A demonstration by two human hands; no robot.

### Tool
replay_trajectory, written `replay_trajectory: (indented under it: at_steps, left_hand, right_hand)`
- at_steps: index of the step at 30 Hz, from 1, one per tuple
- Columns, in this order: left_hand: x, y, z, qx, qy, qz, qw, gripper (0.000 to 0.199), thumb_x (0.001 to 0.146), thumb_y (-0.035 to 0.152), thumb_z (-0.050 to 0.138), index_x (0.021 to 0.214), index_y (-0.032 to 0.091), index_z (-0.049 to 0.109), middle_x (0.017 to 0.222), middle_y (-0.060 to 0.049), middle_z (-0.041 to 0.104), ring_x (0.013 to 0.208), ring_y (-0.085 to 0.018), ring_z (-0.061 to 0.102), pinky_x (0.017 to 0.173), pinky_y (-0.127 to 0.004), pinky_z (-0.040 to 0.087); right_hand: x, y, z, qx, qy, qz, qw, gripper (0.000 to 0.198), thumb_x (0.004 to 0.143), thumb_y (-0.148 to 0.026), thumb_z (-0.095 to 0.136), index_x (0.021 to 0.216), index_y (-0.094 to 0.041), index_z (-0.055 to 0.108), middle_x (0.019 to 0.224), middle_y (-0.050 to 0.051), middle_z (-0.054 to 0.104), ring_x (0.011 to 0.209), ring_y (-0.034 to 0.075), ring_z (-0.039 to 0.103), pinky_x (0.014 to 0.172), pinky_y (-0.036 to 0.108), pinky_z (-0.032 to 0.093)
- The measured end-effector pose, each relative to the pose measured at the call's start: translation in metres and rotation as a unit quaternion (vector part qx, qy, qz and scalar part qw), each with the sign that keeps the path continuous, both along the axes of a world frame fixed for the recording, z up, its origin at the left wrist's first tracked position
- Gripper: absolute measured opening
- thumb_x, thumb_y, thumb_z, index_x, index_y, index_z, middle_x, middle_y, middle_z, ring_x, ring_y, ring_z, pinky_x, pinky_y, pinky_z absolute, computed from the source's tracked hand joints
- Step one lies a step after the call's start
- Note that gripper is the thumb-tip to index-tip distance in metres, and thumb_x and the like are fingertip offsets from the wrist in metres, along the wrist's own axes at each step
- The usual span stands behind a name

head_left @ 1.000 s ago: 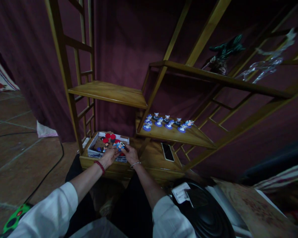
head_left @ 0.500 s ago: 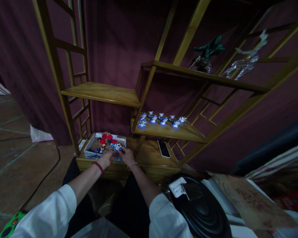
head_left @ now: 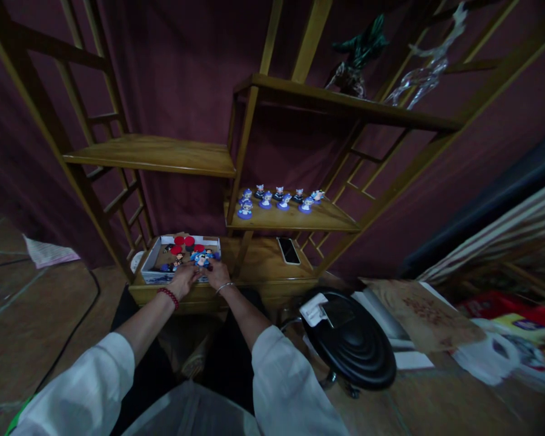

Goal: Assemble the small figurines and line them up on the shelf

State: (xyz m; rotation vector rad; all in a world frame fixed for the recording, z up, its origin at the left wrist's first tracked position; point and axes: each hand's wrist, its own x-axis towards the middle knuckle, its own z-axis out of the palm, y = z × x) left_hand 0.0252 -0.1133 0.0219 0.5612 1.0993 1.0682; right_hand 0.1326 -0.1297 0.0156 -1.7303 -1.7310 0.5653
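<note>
A small blue and white figurine (head_left: pixel 202 260) is held between my two hands, just above the front right part of a shallow cardboard box (head_left: pixel 151 277). My left hand (head_left: pixel 184 279), with a red bead bracelet at the wrist, is closed on the figurine's near left side. Closed on its right side is my right hand (head_left: pixel 218 275), which wears a silver bangle; the fingertips of both are partly hidden. Inside the box lie several figurines, one dark-haired (head_left: pixel 178 258), and several red round bases (head_left: pixel 189 241).
Several purple-based figurines (head_left: pixel 266 200) and dark-based ones stand on the wooden shelf (head_left: pixel 295 221) to the right. A phone (head_left: pixel 289 251) lies below. Higher up stand a green statue (head_left: pixel 358 51) and a clear deer (head_left: pixel 427 72). A black stool (head_left: pixel 354 345) is at my right.
The view has shifted, so the shelves appear further left and higher. Both hands stay at the box with the figurine, which now shows tilted a little differently.
</note>
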Motion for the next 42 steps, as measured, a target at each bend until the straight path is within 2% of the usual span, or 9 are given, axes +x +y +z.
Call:
replay_trajectory:
  at_steps: [4, 10, 17, 21, 27, 33, 42]
  left_hand:
    - [0.001, -0.002, 0.005, -0.023, 0.036, 0.016, 0.999, 0.019, 0.064, -0.007, 0.05, 0.061, 0.011, 0.051, 0.055, 0.0, 0.057, 0.048, -0.008, 0.056, 0.05, -0.019, 0.049]
    - [0.0, -0.003, 0.009, -0.038, 0.032, 0.002, 0.999, 0.023, 0.066, -0.01, 0.046, 0.057, 0.011, 0.05, 0.051, 0.0, 0.053, 0.045, -0.007, 0.054, 0.049, -0.017, 0.048]
    - [-0.003, -0.005, 0.013, -0.045, -0.014, 0.01, 0.999, 0.025, 0.062, -0.013, 0.049, 0.06, 0.011, 0.052, 0.053, 0.001, 0.055, 0.047, -0.007, 0.055, 0.053, -0.018, 0.05]
    - [-0.003, -0.007, 0.014, -0.04, -0.016, 0.004, 0.999, 0.024, 0.063, -0.013, 0.049, 0.059, 0.011, 0.051, 0.054, 0.0, 0.055, 0.045, -0.007, 0.054, 0.048, -0.017, 0.048]
    - [-0.002, -0.006, 0.015, -0.037, 0.007, -0.01, 0.999, 0.024, 0.064, -0.013, 0.046, 0.06, 0.011, 0.051, 0.051, 0.001, 0.054, 0.042, -0.007, 0.053, 0.044, -0.016, 0.047]
    - [-0.002, -0.004, 0.012, -0.037, 0.004, -0.01, 0.999, 0.023, 0.063, -0.011, 0.049, 0.059, 0.011, 0.05, 0.05, 0.002, 0.054, 0.044, -0.008, 0.054, 0.047, -0.018, 0.049]
    - [-0.003, -0.004, 0.017, -0.058, 0.015, -0.004, 0.998, 0.023, 0.068, -0.011, 0.043, 0.062, 0.011, 0.049, 0.052, 0.001, 0.054, 0.044, -0.008, 0.055, 0.048, -0.018, 0.049]
  right_hand:
    - [0.001, 0.0, 0.0, -0.009, 0.017, -0.002, 1.0, 0.024, 0.072, -0.022, 0.058, 0.095, -0.024, 0.063, 0.083, 0.0, 0.068, 0.074, 0.014, 0.061, 0.067, 0.021, 0.045]
    - [0.0, 0.001, -0.002, -0.003, 0.006, -0.005, 1.0, 0.022, 0.071, -0.023, 0.058, 0.092, -0.024, 0.064, 0.081, 0.001, 0.068, 0.071, 0.014, 0.061, 0.067, 0.022, 0.045]
    - [-0.002, 0.002, -0.008, -0.006, -0.002, -0.016, 1.0, 0.022, 0.071, -0.022, 0.057, 0.091, -0.025, 0.065, 0.077, -0.001, 0.067, 0.068, 0.012, 0.059, 0.064, 0.02, 0.045]
    - [-0.003, 0.0, -0.008, -0.009, -0.008, -0.031, 0.999, 0.021, 0.07, -0.022, 0.058, 0.089, -0.025, 0.065, 0.074, -0.002, 0.067, 0.065, 0.012, 0.059, 0.063, 0.02, 0.046]
    - [-0.004, 0.001, -0.007, -0.017, 0.008, -0.035, 0.999, 0.026, 0.07, -0.019, 0.058, 0.094, -0.025, 0.064, 0.084, -0.002, 0.068, 0.076, 0.012, 0.061, 0.07, 0.021, 0.046]
    - [-0.004, 0.001, -0.004, -0.027, 0.014, -0.032, 0.999, 0.027, 0.071, -0.018, 0.058, 0.095, -0.027, 0.063, 0.086, -0.003, 0.068, 0.078, 0.012, 0.062, 0.072, 0.021, 0.047]
    - [-0.005, -0.001, -0.001, -0.026, 0.024, -0.026, 0.999, 0.03, 0.071, -0.018, 0.057, 0.1, -0.028, 0.062, 0.089, -0.003, 0.068, 0.08, 0.013, 0.062, 0.076, 0.023, 0.047]
